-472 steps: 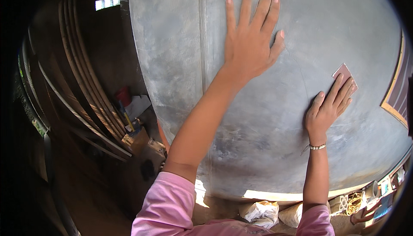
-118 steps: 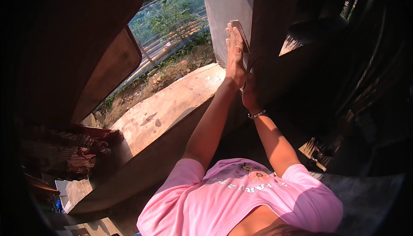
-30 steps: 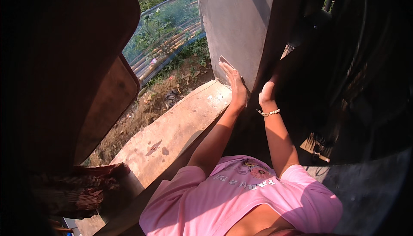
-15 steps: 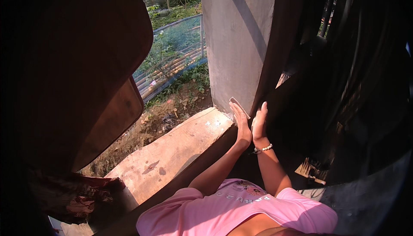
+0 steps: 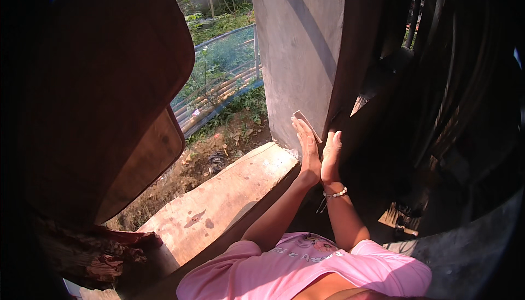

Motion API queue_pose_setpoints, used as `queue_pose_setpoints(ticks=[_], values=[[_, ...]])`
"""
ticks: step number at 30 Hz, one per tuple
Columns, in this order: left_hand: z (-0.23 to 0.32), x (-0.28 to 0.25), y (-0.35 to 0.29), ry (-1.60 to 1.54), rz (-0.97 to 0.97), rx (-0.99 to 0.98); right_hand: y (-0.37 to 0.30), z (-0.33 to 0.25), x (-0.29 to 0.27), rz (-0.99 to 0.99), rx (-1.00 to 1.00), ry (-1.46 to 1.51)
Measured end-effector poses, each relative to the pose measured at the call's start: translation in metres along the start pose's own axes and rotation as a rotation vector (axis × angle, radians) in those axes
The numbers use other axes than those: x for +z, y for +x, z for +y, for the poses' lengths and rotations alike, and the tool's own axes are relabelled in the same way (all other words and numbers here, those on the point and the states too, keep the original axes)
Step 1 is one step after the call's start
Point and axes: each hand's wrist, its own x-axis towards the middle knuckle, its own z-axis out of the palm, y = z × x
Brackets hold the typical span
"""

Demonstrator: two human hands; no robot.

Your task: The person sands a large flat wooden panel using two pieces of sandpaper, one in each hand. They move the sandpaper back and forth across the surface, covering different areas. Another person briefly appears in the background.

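My left hand [image 5: 308,146] is raised in front of me with its fingers straight and close together. A thin, flat brown piece [image 5: 308,127] with straight edges lies along its palm side and sticks out past the fingertips. What the piece is made of I cannot tell, and its lower part is hidden. My right hand [image 5: 331,156] faces the left palm to palm, fingers stretched up, with a narrow gap between the upper parts of the hands. Around my right wrist is a pale bead bracelet [image 5: 335,193] with hanging cords.
A grey column [image 5: 298,54] rises just beyond my hands. To the left runs a sunlit, stained ledge [image 5: 219,196]. A large dark brown panel [image 5: 136,81] fills the upper left. Outside are a blue net fence [image 5: 224,54] and plants. Dark clutter stands at the right.
Both hands are still close together. My left hand and the flat piece have shifted slightly up along the column; the right hand has hardly moved.
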Motion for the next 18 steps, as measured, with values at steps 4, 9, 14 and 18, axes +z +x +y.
queue_pose_setpoints(ticks=[4, 9, 14, 18], values=[[0.016, -0.022, 0.042, 0.001, 0.174, 0.037, 0.035, -0.026, 0.000, -0.046, 0.001, -0.207], [0.024, -0.018, 0.024, 0.118, 0.109, 0.135, 0.053, -0.061, 0.018, -0.045, -0.048, -0.313], [0.037, -0.016, 0.018, 0.181, 0.010, 0.044, -0.011, -0.042, 0.028, -0.123, -0.122, -0.538], [0.047, -0.032, 0.054, 0.107, 0.223, 0.028, 0.041, -0.064, 0.023, -0.146, 0.092, -0.667]])
